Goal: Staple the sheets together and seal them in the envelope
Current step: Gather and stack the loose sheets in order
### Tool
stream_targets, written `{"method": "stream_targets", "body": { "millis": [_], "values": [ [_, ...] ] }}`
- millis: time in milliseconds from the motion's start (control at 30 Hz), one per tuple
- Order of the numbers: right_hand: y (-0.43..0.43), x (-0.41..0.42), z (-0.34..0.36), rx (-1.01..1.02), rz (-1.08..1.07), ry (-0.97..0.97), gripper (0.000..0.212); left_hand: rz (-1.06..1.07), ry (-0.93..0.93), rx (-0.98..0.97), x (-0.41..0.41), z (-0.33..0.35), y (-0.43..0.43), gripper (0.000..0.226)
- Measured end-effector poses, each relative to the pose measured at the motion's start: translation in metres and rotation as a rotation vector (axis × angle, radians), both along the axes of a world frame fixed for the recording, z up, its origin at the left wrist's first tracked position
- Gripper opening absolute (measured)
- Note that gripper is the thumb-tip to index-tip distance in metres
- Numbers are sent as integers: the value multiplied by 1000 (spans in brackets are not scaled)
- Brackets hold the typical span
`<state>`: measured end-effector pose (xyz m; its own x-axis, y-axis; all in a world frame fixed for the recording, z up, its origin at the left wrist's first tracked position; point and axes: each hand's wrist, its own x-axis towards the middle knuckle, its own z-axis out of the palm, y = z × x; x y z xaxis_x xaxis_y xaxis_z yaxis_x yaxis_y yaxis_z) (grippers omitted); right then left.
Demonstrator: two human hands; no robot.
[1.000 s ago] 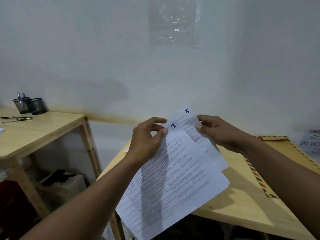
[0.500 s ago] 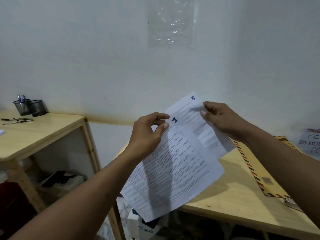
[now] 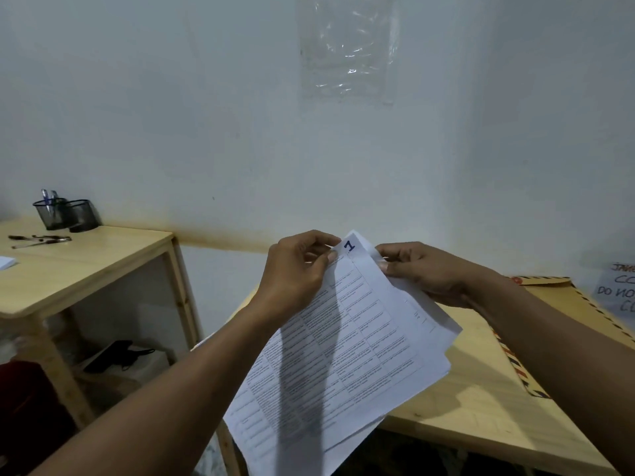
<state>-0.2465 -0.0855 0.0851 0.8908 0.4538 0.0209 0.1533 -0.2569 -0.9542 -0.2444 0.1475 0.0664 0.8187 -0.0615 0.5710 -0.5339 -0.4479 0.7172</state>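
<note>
**Head view (only view)**

- Left hand (image 3: 295,273): fingers (image 3: 311,238) pinch the top left corner of the sheets (image 3: 343,355), thumb and forefinger closed on the paper just beside a handwritten "1".
- Right hand (image 3: 422,273): fingers (image 3: 390,250) curled round the top right edge of the same stack, grasping it.
- Sheets: held in the air between the two sets of fingers, tilted, hanging down from them toward the camera. Several layers show stepped at the lower right and bottom edges, so the stack is not squared.
- Envelope (image 3: 563,304): brown with a striped border, flat on the bench (image 3: 481,407), to the right of the right fingers and partly hidden by that forearm. Cannot tell how the flap lies.
- Stapler: none in frame.
- Well apart to the left of the left fingers: a second bench (image 3: 86,259) with two mesh cups (image 3: 67,214) and loose pens (image 3: 37,239).
- On the wall above the fingers: a clear plastic sleeve (image 3: 347,46). At the far right, a handwritten note (image 3: 618,290), cut off by the frame edge.

**Status (judgement)**

- Early stage: the sheets are gathered in hand and appear to be in the middle of being aligned.
- No staple is visible. The top corner is partly covered by fingers, so this is not certain.
- Left to do: square the edges, staple, slide the sheets into the envelope, seal the flap.
</note>
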Motion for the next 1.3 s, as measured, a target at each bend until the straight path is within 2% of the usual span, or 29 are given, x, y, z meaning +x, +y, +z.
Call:
{"method": "stream_targets", "body": {
  "millis": [133,267,367,400,700,833,1033,1300],
  "values": [
    [8,-5,-17,-23,-75,-83,27,41,-28,6,-1,-12,-2,15],
    [15,-6,-37,-96,-164,-226,42,56,-13,-42,-1,-23,-2,15],
    [19,-7,-44,-207,-189,-387,16,63,16,-75,0,-28,-4,16],
    [20,-6,-45,-224,-194,-414,16,62,32,-87,0,-30,-5,16],
    [20,-2,-52,-236,-191,-407,23,-9,292,-180,5,-39,4,10],
    [16,1,-58,-231,-201,-367,23,-109,399,-182,4,-36,8,16],
    [17,3,-64,-224,-226,-342,26,-106,371,-252,6,-44,4,22],
    [17,8,-67,-468,-341,-564,31,-92,326,-258,10,-53,2,26]
  ]
}}
